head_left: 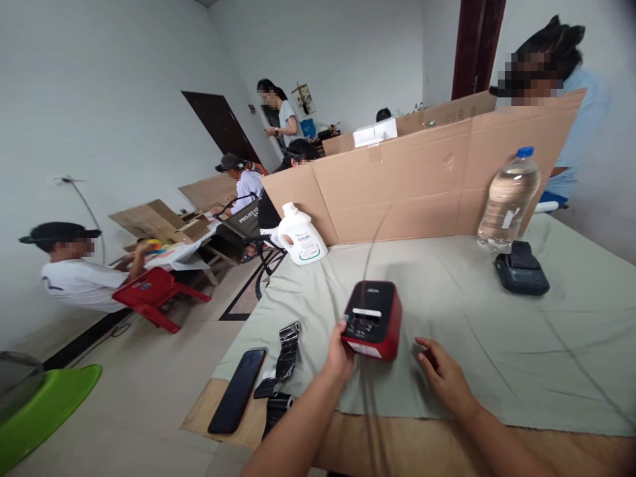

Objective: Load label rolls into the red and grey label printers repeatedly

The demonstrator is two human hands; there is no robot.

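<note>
Red printer is touched at its left edge by the left hand, fingers curled; right of the printer, the right hand is laid spread on the counter.

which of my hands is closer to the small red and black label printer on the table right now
Left. Your left hand touches the near left corner of the small red and black label printer; your right hand rests on the grey-green cloth just right of it, apart.
</note>
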